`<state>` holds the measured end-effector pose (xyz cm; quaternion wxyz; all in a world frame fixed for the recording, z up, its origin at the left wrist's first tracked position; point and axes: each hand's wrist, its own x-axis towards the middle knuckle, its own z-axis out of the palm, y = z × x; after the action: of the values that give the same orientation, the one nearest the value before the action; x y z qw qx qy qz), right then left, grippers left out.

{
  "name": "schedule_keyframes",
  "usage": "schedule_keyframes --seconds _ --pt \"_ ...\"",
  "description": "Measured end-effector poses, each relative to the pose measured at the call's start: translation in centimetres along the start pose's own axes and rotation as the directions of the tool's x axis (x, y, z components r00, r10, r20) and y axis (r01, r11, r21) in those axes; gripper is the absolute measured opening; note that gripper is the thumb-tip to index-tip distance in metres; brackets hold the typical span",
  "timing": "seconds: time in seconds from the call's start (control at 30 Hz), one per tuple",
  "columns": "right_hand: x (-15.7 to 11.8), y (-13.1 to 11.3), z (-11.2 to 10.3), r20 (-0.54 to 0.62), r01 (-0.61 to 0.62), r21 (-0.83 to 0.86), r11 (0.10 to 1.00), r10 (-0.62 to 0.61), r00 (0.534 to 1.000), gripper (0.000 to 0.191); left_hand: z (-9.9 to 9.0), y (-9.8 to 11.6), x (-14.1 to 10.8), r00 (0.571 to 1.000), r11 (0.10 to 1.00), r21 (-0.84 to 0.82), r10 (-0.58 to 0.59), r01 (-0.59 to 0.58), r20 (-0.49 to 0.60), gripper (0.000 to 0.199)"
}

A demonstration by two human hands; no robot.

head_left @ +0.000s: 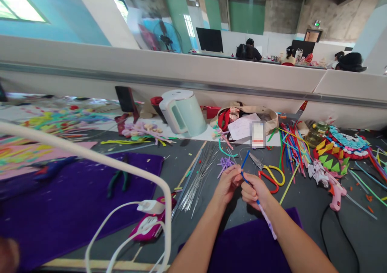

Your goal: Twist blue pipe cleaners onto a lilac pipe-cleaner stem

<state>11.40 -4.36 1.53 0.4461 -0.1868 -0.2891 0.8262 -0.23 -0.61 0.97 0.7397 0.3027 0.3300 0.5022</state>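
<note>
Both my hands are closed on a pipe cleaner [245, 160], blue at its upper end, and they almost touch each other. My left hand [229, 182] pinches the blue part between thumb and fingertips. My right hand [255, 190] is wrapped round it just below. From under the right hand a lilac length [267, 220] runs down along the forearm; whether it is one piece with the blue is hidden by the fingers. Scissors [271, 176] with red and yellow handles lie just right of my hands. A small lilac bundle [226, 165] sits behind the left hand.
Thin wires [198, 180] and a magenta power strip [151, 224] lie left. Behind stand a kettle [184, 113] and a cloth bag [269, 117]. Pipe cleaners [293, 148] and a pink glue gun [335, 190] lie right. A white curved bar [121, 160] crosses the left foreground.
</note>
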Motion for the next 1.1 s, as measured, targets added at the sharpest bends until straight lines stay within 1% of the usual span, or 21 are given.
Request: schedule_keyframes --seconds 0.1,0.2,0.3,0.4,0.47,0.5,0.57,0.63,0.67,0.7,0.73,0.77,0.8,0.83,0.87,0.9,0.93,0.97,1.0,1.03,1.1 --pt "0.2 0.3 0.1 -0.080 0.083 -0.091 0.992 -0.091 0.993 0.025 0.2 0.1 -0.1 1.000 0.999 0.042 0.018 -0.019 0.010 0.021" --pt "0.4 0.4 0.0 -0.155 0.126 -0.266 0.956 -0.172 0.973 0.032 0.4 0.2 -0.2 0.999 0.994 0.093 0.054 -0.054 0.005 0.024" --pt "0.6 0.5 -0.1 -0.206 0.119 -0.484 0.867 -0.245 0.947 0.035 0.5 0.2 -0.1 0.996 0.986 0.142 0.092 -0.090 -0.011 0.025" --pt "0.5 0.6 -0.3 -0.240 0.070 -0.684 0.726 -0.314 0.918 0.034 0.4 0.0 -0.1 0.992 0.977 0.186 0.115 -0.106 -0.041 0.025" --pt "0.4 0.7 -0.4 -0.237 0.034 -0.817 0.576 -0.389 0.890 0.034 0.3 -0.2 0.0 0.990 0.969 0.219 0.129 -0.115 -0.055 0.025" --pt "0.4 0.8 -0.5 -0.222 0.011 -0.883 0.469 -0.438 0.871 0.034 0.2 -0.3 0.1 0.989 0.963 0.239 0.139 -0.122 -0.057 0.025" --pt "0.2 0.9 -0.6 -0.167 -0.071 -0.978 0.196 -0.529 0.832 0.032 0.1 -0.5 0.2 0.985 0.949 0.282 0.161 -0.139 -0.055 0.025" --pt "0.0 1.1 -0.6 -0.117 -0.189 -0.980 -0.066 -0.575 0.810 0.028 -0.1 -0.6 0.3 0.982 0.935 0.320 0.180 -0.151 -0.062 0.025" --pt "-0.1 1.1 -0.5 -0.107 -0.240 -0.958 -0.156 -0.581 0.807 0.026 -0.1 -0.6 0.3 0.981 0.932 0.330 0.183 -0.150 -0.070 0.025" --pt "-0.1 1.2 -0.5 -0.107 -0.273 -0.940 -0.204 -0.582 0.806 0.025 -0.1 -0.6 0.3 0.981 0.934 0.327 0.177 -0.142 -0.080 0.024" --pt "-0.1 1.2 -0.5 -0.113 -0.280 -0.938 -0.206 -0.581 0.806 0.025 -0.1 -0.5 0.3 0.982 0.942 0.311 0.164 -0.129 -0.090 0.024" --pt "-0.1 1.2 -0.5 -0.124 -0.257 -0.954 -0.154 -0.575 0.809 0.025 -0.1 -0.5 0.3 0.986 0.953 0.281 0.141 -0.110 -0.092 0.024" --pt "-0.1 1.2 -0.4 -0.146 -0.205 -0.978 -0.046 -0.557 0.817 0.025 0.0 -0.4 0.3 0.990 0.967 0.239 0.113 -0.090 -0.085 0.023" --pt "0.0 1.1 -0.4 -0.176 -0.135 -0.984 0.116 -0.521 0.836 0.027 0.0 -0.3 0.2 0.994 0.979 0.191 0.083 -0.069 -0.066 0.023" --pt "0.1 1.1 -0.4 -0.203 -0.056 -0.948 0.312 -0.463 0.863 0.029 0.0 -0.2 0.2 0.998 0.988 0.144 0.054 -0.048 -0.040 0.023" --pt "0.2 1.0 -0.5 -0.219 0.015 -0.859 0.513 -0.394 0.893 0.032 0.0 -0.1 0.2 1.000 0.994 0.104 0.030 -0.029 -0.008 0.022" --pt "0.3 0.8 -0.5 -0.218 0.069 -0.725 0.686 -0.324 0.921 0.033 0.0 -0.1 0.1 1.000 0.997 0.074 0.008 -0.010 0.029 0.021" --pt "0.4 0.7 -0.5 -0.202 0.102 -0.570 0.815 -0.260 0.944 0.033 0.0 -0.1 0.1 0.998 0.999 0.054 -0.011 0.008 0.065 0.021" --pt "0.4 0.6 -0.5 -0.174 0.118 -0.419 0.900 -0.207 0.963 0.033 0.0 -0.1 0.0 0.995 0.999 0.043 -0.028 0.024 0.094 0.020" --pt "0.4 0.6 -0.6 -0.137 0.118 -0.283 0.952 -0.162 0.977 0.031 0.0 -0.2 0.0 0.993 0.999 0.037 -0.043 0.039 0.111 0.021" --pt "0.4 0.4 -0.6 -0.056 0.078 -0.075 0.994 -0.082 0.995 0.028 0.0 -0.2 0.0 0.993 0.998 0.022 -0.063 0.061 0.098 0.022"
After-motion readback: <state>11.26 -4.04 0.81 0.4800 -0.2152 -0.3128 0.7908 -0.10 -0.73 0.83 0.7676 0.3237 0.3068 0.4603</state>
